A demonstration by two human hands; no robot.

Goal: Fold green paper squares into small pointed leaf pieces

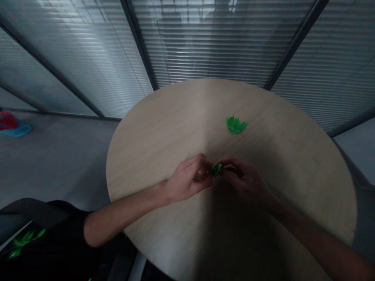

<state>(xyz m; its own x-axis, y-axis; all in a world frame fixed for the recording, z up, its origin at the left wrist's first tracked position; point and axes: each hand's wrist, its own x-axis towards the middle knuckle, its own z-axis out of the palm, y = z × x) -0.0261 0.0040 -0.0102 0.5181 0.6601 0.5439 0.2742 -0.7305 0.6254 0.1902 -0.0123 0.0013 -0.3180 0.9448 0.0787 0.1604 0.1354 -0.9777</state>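
My left hand (189, 179) and my right hand (244, 179) meet over the middle of a round wooden table (164, 125). Between their fingertips they pinch a small folded green paper piece (216, 169), mostly hidden by the fingers. Both hands are closed on it. Farther back on the table, to the right, lies a small pile of folded green paper pieces (236, 124), fanned out like leaves, apart from both hands.
Glass walls with closed blinds (216, 39) stand behind the table. A red and blue object (13, 125) lies on the grey floor at far left. More green shapes (25, 240) show on dark cloth at lower left.
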